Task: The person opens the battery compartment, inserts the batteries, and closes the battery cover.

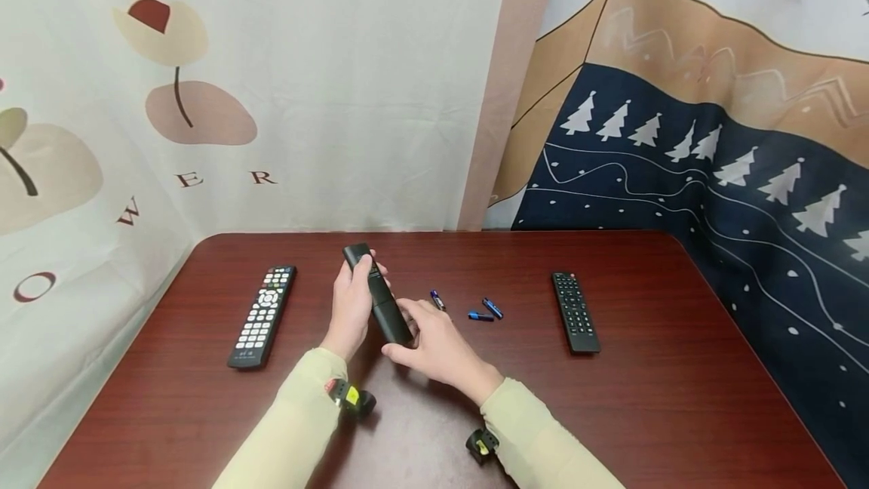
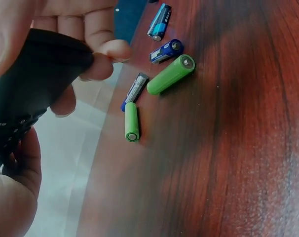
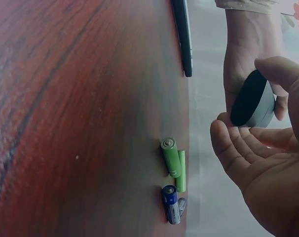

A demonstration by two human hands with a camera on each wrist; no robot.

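Observation:
A black remote control (image 1: 388, 311) is held raised and slanted over the table by my left hand (image 1: 351, 309), with the thumb along its upper part near the keys. My right hand (image 1: 440, 339) grips around the lower end of the remote, thumb on one side and fingers on the other. Past the hands lie several batteries: blue ones (image 1: 481, 316) to the right, and a larger green battery (image 2: 170, 75) with a slimmer green battery (image 2: 131, 122) beside it. From the head view the green ones are hidden.
A black remote control with white keys (image 1: 262, 317) lies on the left of the brown table (image 1: 652, 398). Another black remote control (image 1: 575, 314) lies on the right. Printed curtains (image 1: 353, 96) hang behind the table's far edge.

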